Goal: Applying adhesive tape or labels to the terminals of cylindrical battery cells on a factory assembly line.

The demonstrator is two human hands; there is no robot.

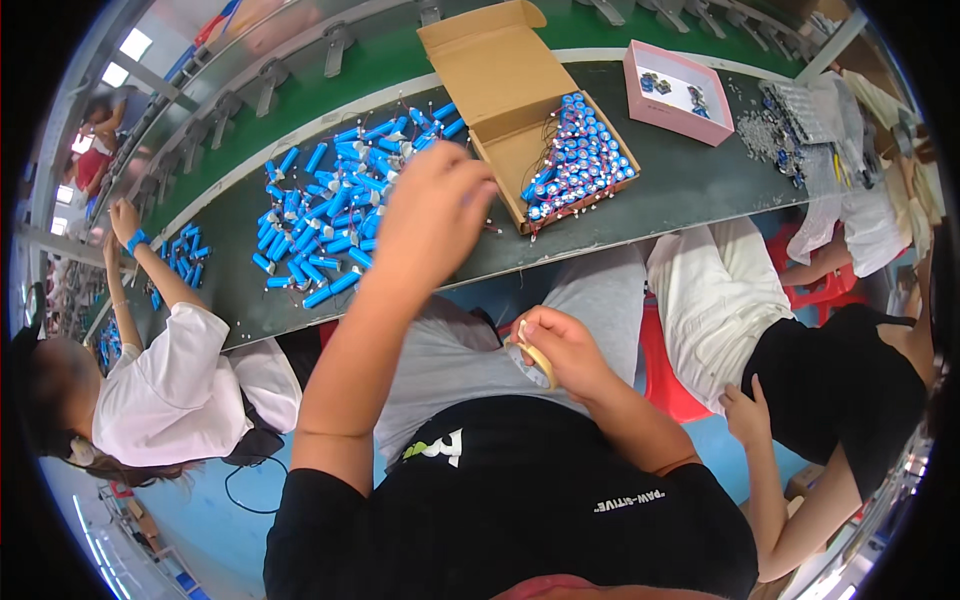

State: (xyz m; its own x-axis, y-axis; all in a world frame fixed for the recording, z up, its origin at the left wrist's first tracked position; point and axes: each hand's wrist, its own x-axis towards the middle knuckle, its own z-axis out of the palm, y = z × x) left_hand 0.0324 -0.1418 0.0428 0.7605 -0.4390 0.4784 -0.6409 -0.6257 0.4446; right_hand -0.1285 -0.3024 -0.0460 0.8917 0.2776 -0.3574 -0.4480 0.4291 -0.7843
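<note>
My left hand is over the bench, between a loose pile of blue cylindrical battery cells and an open cardboard box. Its fingers are curled together and slightly blurred; whatever they hold, if anything, is hidden. A small wire end with a white connector shows just below those fingers. Over my lap, my right hand is closed on a roll of pale yellow tape. Inside the box, blue cells stand in packed rows with their ends up, red and dark wires trailing along the edges.
A pink box with small dark parts stands right of the cardboard box. Loose small parts and clear plastic bags lie farther right. Behind runs a green conveyor. People sit on both sides, the left one reaching over more cells.
</note>
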